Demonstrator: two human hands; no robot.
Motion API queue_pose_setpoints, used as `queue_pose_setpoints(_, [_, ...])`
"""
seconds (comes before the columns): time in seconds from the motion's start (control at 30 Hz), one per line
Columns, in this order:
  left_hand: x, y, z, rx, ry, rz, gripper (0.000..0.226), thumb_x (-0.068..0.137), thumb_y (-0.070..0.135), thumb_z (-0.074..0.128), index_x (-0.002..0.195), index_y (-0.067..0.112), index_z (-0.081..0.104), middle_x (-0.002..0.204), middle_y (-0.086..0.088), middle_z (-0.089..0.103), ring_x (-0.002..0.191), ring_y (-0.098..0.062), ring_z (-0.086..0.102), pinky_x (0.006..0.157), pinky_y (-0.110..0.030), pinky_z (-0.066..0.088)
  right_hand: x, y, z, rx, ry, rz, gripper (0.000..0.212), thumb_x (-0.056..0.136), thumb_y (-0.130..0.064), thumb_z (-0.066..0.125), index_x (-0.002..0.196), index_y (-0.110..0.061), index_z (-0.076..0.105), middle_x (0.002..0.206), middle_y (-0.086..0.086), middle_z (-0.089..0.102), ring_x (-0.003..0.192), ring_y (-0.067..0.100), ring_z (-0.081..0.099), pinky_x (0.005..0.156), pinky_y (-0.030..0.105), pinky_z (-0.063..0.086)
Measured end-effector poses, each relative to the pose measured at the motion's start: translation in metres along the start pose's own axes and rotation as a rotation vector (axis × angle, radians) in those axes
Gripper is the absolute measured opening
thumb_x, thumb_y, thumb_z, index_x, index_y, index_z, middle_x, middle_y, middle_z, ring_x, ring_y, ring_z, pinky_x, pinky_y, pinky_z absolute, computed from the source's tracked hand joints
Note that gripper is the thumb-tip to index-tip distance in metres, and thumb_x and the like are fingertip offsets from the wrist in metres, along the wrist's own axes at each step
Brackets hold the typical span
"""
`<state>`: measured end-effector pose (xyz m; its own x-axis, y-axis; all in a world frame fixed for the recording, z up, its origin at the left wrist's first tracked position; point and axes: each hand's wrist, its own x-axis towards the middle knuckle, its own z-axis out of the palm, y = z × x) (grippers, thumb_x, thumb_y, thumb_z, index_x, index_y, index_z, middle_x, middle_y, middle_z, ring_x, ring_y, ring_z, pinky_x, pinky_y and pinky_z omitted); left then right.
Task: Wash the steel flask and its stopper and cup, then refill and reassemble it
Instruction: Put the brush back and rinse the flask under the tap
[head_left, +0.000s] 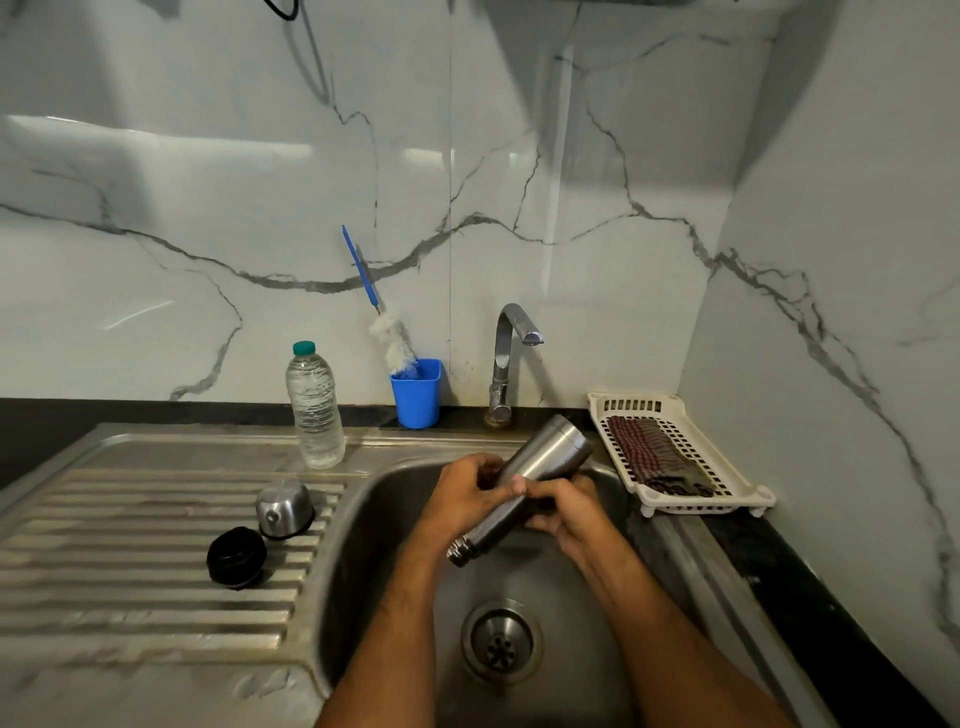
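Holding flask (540, 467) over sink (363, 519) basin, both hands wrapped round its middle: left hand (467, 493), right hand (563, 506). Long axis tilts, open mouth near-left and down, base far-right toward tap (511, 338).

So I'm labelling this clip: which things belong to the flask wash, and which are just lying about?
Job: steel flask in left hand and right hand, cup, stopper, bottle brush, water bottle, tap.
Lying about: basket, checked cloth.
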<state>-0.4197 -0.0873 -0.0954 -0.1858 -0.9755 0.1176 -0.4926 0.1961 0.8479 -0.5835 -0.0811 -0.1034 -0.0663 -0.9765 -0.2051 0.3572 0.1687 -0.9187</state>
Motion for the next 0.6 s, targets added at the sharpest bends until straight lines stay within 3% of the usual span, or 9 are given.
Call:
queue_pose_setpoints(0.1, [-0.007,0.007,-0.01,0.197,-0.078,0.068,0.079,0.069,0.031,0.092,0.138,0.015,0.057,0.132,-0.001,0.065,0.114,-0.009,0.058,0.093,-0.019,0.044,-0.007,0.001,0.003,0.134,0.001,0.049,0.046,0.072,0.003,0.081,0.114,-0.001,0.062,0.11,0.022,0.072,0.103,0.04,0.07,0.081,0.053,0.061])
queue_pose_setpoints(0.2, [-0.011,0.014,-0.017,0.302,-0.07,0.082,0.08,0.068,0.03,0.093,0.138,0.014,0.057,0.131,-0.005,0.065,0.116,-0.015,0.06,0.093,-0.022,0.044,-0.017,-0.001,0.011,0.195,-0.01,0.062,0.05,0.069,0.001,0.082,0.115,-0.004,0.061,0.111,0.021,0.072,0.104,0.039,0.069,0.079,0.051,0.061])
queue_pose_setpoints(0.33, [-0.019,0.025,-0.031,0.368,-0.045,0.082,0.075,0.071,0.028,0.091,0.137,0.015,0.057,0.131,-0.004,0.065,0.118,-0.018,0.06,0.096,-0.027,0.045,-0.031,-0.007,0.026,0.224,-0.048,0.054,0.05,0.069,0.0,0.082,0.113,-0.009,0.06,0.116,0.02,0.069,0.11,0.039,0.066,0.081,0.051,0.061])
queue_pose_setpoints(0.6, [-0.045,0.042,-0.081,0.383,0.059,0.121,0.086,0.064,0.031,0.095,0.139,0.012,0.058,0.131,-0.005,0.066,0.118,-0.02,0.062,0.1,-0.033,0.05,-0.059,-0.022,0.071,0.204,-0.108,0.023,0.059,0.071,-0.003,0.084,0.124,-0.007,0.059,0.119,0.02,0.069,0.11,0.038,0.067,0.079,0.05,0.062])
